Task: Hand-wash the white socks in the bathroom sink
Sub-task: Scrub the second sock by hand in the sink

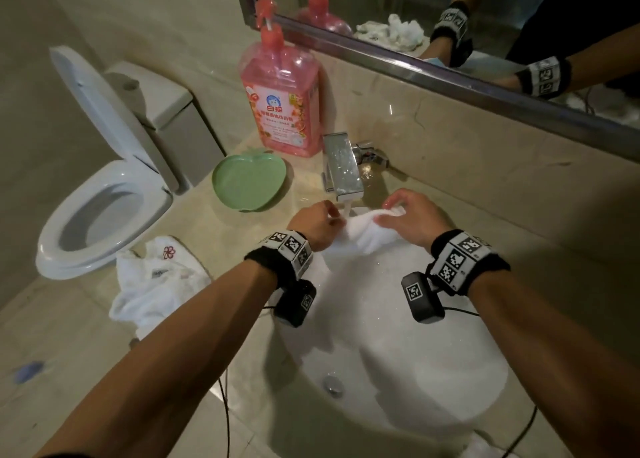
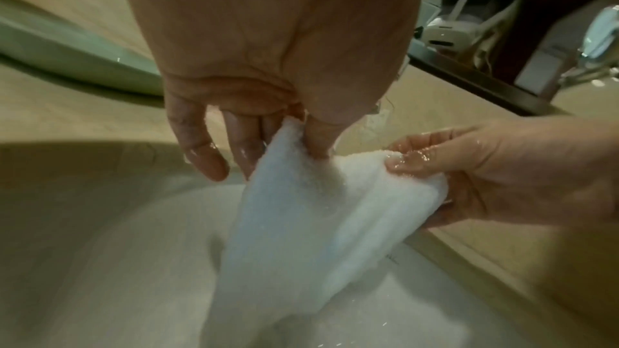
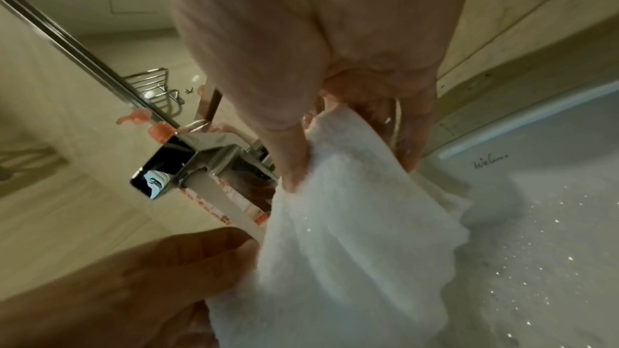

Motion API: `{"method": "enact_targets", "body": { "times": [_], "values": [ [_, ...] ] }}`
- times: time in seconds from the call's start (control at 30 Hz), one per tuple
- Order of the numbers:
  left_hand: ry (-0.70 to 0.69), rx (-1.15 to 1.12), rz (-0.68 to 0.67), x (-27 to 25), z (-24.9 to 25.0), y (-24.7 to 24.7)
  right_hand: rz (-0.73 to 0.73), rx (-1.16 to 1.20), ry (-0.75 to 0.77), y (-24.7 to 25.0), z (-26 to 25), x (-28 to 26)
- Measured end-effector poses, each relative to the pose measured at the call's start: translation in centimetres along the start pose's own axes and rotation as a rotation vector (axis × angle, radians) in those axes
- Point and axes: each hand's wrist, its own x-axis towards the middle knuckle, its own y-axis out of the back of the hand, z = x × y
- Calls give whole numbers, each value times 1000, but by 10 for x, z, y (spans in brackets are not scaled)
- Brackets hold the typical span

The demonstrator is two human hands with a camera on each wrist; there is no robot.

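We see a plain white sock [image 1: 363,238] over a white sink [image 1: 398,371] set in a beige, faintly veined marble counter [image 1: 86,353]. At the far left stands a translucent pink bottle [image 1: 280,101] with a coral-pink pump, its label pink and orange with a blue and white emblem. Just near it lies a pale green, apple-shaped dish [image 1: 247,184]. The faucet [image 1: 341,167] is shiny chrome. At the left, the toilet [image 1: 100,194] is white, and a crumpled white cloth [image 1: 156,284] bears a small red flower outline. Both wristbands [image 1: 464,260] are black, carrying black-and-white square-patterned tags.
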Motion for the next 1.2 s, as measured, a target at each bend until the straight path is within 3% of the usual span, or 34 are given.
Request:
{"method": "enact_targets", "body": {
  "times": [0.17, 0.3, 0.43, 0.53, 0.63, 0.8, 1.0, 1.2],
  "values": [
    [-19, -568, -87, 8, 6, -4, 2, 97, -1, 9, 8, 4],
    [15, -761, 20, 6, -1, 7, -26, 109, -30, 8, 11, 5],
    [14, -664, 84, 1, -13, 26, -207, 1, 0, -6, -2, 6],
    [48, -470, 40, -4, -25, 37, -135, 22, 10, -16, -8, 11],
    [57, -232, 81, -9, -30, 42, -77, 78, 26, -17, -10, 16],
    [-38, 43, 68, -3, -23, 35, -168, -130, 49, -12, -10, 16],
    [-183, 194, -43, 15, -5, 13, -252, -235, -20, 8, 7, 19],
    [-294, 164, -66, 16, -15, 26, -283, -316, 113, 10, 9, 23]
  ]
}}
